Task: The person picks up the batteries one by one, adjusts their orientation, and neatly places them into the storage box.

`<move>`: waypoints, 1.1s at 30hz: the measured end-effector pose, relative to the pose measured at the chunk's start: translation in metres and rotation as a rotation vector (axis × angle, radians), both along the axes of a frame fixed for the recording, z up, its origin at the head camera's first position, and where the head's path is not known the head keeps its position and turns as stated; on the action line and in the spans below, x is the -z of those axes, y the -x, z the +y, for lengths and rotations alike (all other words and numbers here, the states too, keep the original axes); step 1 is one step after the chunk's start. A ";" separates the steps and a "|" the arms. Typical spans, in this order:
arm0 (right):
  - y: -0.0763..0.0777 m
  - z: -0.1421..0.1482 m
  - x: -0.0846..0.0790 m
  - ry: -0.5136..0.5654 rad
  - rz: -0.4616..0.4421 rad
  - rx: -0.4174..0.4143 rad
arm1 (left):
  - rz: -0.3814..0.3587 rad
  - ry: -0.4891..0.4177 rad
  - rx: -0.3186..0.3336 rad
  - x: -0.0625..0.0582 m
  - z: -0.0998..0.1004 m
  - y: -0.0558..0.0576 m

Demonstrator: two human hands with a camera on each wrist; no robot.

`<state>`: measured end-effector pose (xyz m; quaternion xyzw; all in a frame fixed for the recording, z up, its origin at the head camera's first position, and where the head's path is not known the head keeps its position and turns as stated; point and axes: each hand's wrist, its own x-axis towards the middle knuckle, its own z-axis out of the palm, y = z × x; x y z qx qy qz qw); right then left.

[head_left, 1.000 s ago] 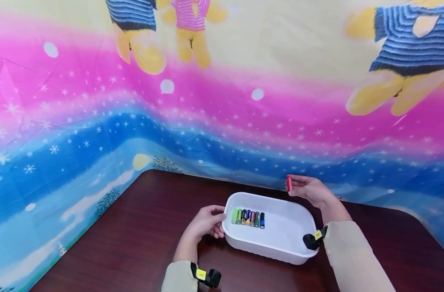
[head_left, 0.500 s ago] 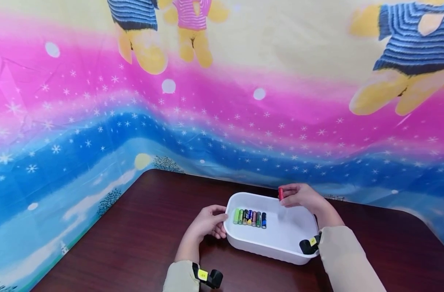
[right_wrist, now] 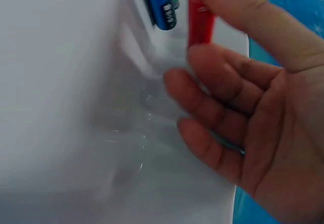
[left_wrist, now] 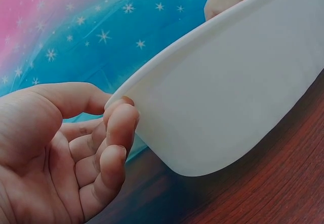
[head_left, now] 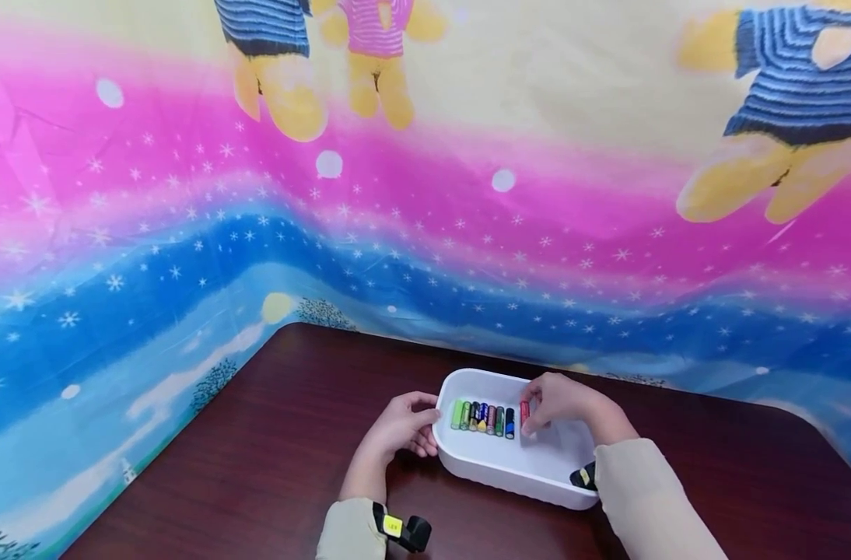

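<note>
My right hand point(head_left: 562, 400) reaches into a white plastic tub point(head_left: 516, 478) and pinches a red battery point(head_left: 525, 413) between thumb and fingers. In the right wrist view the red battery point(right_wrist: 201, 24) stands near a blue and black battery point(right_wrist: 163, 6). A row of several batteries point(head_left: 481, 417), from light green at the left to dark blue at the right, lies in the tub's left half. My left hand point(head_left: 400, 426) grips the tub's left rim. In the left wrist view thumb and fingertips of that hand point(left_wrist: 76, 143) pinch the rim over the tub wall point(left_wrist: 212, 92).
The tub stands on a dark reddish-brown table point(head_left: 257, 459) with rounded far corners. A patterned cloth point(head_left: 425, 257) with bears and snowflakes hangs behind the table's far edge. Each wrist wears a small black camera, such as the left wrist camera point(head_left: 414, 533).
My right hand has moved left and down from beyond the tub's far rim into the tub, carrying the red battery beside the row. My left hand has kept its grip on the rim.
</note>
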<state>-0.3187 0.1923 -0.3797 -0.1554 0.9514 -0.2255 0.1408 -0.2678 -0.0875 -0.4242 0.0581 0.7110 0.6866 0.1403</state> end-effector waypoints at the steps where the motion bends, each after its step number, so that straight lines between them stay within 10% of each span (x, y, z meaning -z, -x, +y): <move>1: -0.001 -0.001 0.001 -0.027 0.010 -0.002 | 0.000 0.000 0.000 0.000 0.000 0.000; 12: -0.004 -0.019 0.006 -0.214 0.040 -0.058 | -0.006 -0.013 0.012 -0.002 0.000 0.000; 33: -0.003 -0.016 0.010 -0.173 0.020 -0.042 | 0.001 -0.001 0.018 0.000 0.000 -0.001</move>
